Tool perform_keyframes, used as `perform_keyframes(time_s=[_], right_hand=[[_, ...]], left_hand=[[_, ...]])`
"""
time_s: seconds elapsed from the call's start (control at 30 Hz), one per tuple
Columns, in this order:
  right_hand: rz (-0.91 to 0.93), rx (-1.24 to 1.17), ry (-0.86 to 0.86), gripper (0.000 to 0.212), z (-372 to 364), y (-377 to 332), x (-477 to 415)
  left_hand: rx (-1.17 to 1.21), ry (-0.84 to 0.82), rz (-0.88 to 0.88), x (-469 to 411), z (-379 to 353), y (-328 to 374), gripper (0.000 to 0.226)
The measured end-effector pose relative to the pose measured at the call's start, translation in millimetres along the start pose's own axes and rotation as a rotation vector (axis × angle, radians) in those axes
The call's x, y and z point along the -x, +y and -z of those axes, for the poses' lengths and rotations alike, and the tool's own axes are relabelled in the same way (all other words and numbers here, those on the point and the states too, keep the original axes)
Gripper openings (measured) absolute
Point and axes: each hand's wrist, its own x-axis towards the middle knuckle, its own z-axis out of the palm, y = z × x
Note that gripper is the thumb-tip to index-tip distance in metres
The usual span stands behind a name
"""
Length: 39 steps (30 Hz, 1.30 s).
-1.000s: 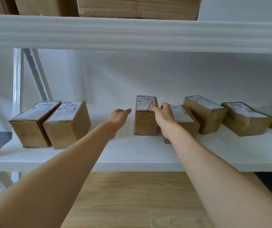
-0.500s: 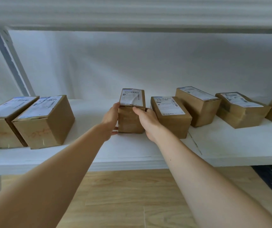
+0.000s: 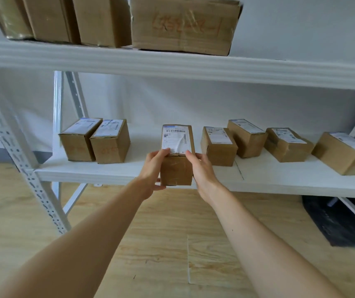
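Small brown cardboard box [image 3: 176, 168], wrinkled white label [image 3: 176, 139]

We are finding bare shelf [image 3: 142, 145] lying open between the held box [image 3: 176, 171] at the front edge and the two boxes [image 3: 107, 147] toward the left end, giving our left hand [image 3: 152, 168] room. A neighbouring box [image 3: 218, 147] is standing just beside our right hand [image 3: 202, 171], crowding that side, and the upper shelf [image 3: 172, 65] is capping the space overhead.

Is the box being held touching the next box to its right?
Apart. The head view shows a strip of white shelf between the held box and the next box, above the right hand.
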Motion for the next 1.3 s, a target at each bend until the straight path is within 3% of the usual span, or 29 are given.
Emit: perform_keyframes(time_s=[0.4, 0.63, 0.83, 0.93, 1.0, 1.13, 1.23, 1.3], right_hand=[[-0.183, -0.075, -0.046, 0.047, -24, 55, 130], [-0.108, -0.009, -0.142, 0.094, -9, 95, 142], [-0.104, -0.139, -0.169, 0.081, -7, 109, 141], [-0.119, -0.117, -0.165, 0.062, -4, 112, 139], [-0.124, -0.064, -0.175, 0.062, -3, 113, 137], [-0.106, 0.161, -0.278, 0.094, -1, 117, 132], [-0.077, 0.233, -0.269, 0.099, -1, 121, 127], [-0.052, 0.265, -0.192, 0.091, -2, 124, 125]], left_hand=[[0.024, 0.059, 0.116, 115, 39, -67, 0.043], [0.048, -0.011, 0.157, 138, 50, -86, 0.055], [-0.062, -0.088, 0.148, 137, 52, -99, 0.076], [-0.099, -0.110, 0.084, 133, 51, -108, 0.088], [-0.120, -0.102, 0.054, 132, 50, -112, 0.097], [-0.049, 0.036, -0.049, 124, 49, -116, 0.064], [-0.052, 0.074, -0.095, 116, 49, -116, 0.051], [-0.062, 0.067, -0.095, 115, 48, -118, 0.048]])
